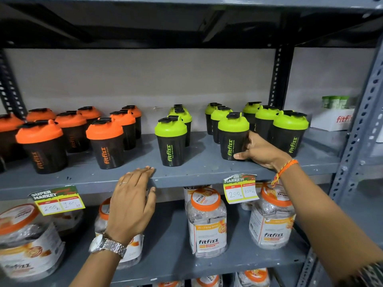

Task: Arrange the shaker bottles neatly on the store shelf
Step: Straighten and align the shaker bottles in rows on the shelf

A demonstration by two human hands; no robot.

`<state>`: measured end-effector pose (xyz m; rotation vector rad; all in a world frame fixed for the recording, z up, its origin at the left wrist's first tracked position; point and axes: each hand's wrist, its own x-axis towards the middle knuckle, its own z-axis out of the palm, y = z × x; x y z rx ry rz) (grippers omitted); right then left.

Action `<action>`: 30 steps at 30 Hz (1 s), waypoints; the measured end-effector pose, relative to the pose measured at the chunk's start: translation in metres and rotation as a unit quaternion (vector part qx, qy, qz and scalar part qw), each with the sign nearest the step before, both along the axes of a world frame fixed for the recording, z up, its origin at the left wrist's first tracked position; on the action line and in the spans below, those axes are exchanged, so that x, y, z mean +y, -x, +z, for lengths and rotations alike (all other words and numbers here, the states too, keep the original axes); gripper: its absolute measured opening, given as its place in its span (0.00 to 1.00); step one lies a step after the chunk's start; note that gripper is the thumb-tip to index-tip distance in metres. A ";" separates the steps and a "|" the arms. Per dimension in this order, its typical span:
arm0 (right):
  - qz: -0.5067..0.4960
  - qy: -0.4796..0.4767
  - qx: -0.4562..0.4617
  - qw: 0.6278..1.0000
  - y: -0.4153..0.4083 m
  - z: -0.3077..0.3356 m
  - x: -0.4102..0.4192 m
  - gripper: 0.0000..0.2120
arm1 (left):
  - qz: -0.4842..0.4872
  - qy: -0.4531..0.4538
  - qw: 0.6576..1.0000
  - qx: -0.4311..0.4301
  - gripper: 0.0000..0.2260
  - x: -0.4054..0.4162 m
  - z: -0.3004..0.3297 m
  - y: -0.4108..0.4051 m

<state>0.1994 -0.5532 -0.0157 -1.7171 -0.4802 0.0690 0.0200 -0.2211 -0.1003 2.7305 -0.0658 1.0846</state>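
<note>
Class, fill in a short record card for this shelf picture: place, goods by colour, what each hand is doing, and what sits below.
Place: grey metal shelf in a store
Left group: orange-lidded bottles, upright
Right group: green-lidded bottles, upright, in rows
Right hand: gripping the front green bottle at its base
Left hand: flat, fingers on the shelf's front edge, holding nothing
Below: clear jars with orange lids
Price tags: hanging from the shelf edge

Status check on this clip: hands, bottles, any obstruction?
Right hand gripping front green-lidded black shaker bottle. Left hand flat on grey metal shelf edge, empty. Neighbouring green-lidded bottle close on the right; nothing blocking.
</note>
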 end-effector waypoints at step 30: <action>0.018 0.062 -0.044 0.997 0.001 -0.002 -0.017 0.34 | -0.170 0.285 0.920 0.209 0.34 -0.010 0.079 -0.106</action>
